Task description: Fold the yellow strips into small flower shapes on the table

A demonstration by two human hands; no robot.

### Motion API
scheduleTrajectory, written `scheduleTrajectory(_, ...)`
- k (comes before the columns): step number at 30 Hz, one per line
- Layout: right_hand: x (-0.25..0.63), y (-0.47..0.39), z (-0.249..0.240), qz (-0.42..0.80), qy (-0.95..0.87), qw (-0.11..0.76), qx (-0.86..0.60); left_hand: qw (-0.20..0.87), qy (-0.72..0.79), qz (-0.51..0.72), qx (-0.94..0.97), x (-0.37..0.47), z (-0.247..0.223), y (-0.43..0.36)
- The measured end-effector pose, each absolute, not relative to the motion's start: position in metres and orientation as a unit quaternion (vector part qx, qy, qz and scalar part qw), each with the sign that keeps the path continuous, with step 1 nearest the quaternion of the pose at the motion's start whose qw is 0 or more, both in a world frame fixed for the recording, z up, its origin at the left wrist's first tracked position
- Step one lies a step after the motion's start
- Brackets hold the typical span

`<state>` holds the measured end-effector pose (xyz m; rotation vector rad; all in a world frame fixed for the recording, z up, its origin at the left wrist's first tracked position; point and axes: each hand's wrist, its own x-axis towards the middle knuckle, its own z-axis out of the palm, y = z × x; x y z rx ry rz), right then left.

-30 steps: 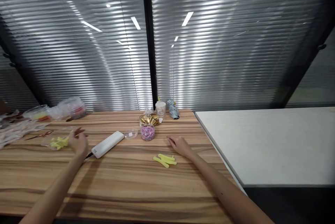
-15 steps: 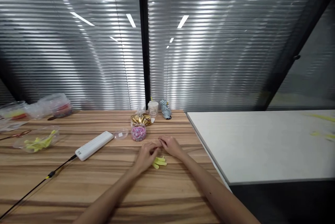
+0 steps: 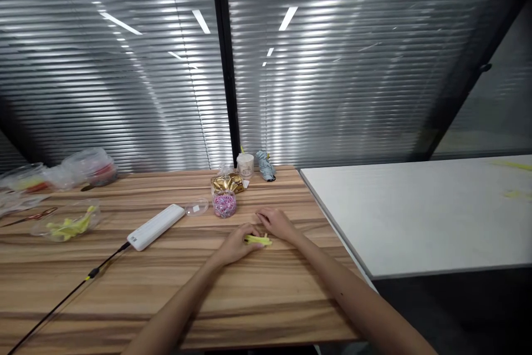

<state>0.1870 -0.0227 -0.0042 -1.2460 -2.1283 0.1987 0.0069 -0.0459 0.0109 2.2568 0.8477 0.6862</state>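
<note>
Head view: gripping a small bunch of pale-yellow, soft-looking strips (image 3: pixel 260 241) with the left hand (image 3: pixel 238 244), low over the brown wood-grain surface (image 3: pixel 233 310), ends poking out to the right. For a good hold, judging from here: even up the ends, pinch lightly, avoid squashing, stay low.

Left fingers: closed narrowly on the strips, thumb on the near side. Right hand (image 3: pixel 279 224): placed just beside and slightly beyond the strips, fingers bent, tips close together; can't tell if pinching anything thin or touching the strips.

Around: beyond the hands, a clear round tub (image 3: pixel 225 195) of pink-and-purple thin loops (image 3: pixel 224 206); left of that, a flat clear plastic lid (image 3: pixel 197 207), then a white oblong block (image 3: pixel 156 226). Well apart at far left, a shallow clear plastic tray (image 3: pixel 95 220) with more yellow pieces (image 3: pixel 70 229).
</note>
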Motion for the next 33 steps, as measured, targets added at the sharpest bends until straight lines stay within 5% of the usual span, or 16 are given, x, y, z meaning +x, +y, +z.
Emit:
scheduleTrajectory(12, 0.194, -0.004, -0.012, 0.327, -0.673, 0.483, -0.456, 0.394, 0.441, 0.361, 0.721, 0.018, 0.002, -0.003)
scheduleTrajectory(23, 0.195, -0.015, 0.002, 0.329, -0.763, 0.413, -0.373, 0.397, 0.326, 0.391, 0.764, 0.013, 0.010, -0.004)
scheduleTrajectory(33, 0.198, -0.010, -0.007, 0.385, -0.688, 0.446, -0.423, 0.435, 0.373, 0.420, 0.704, 0.013, 0.002, 0.001)
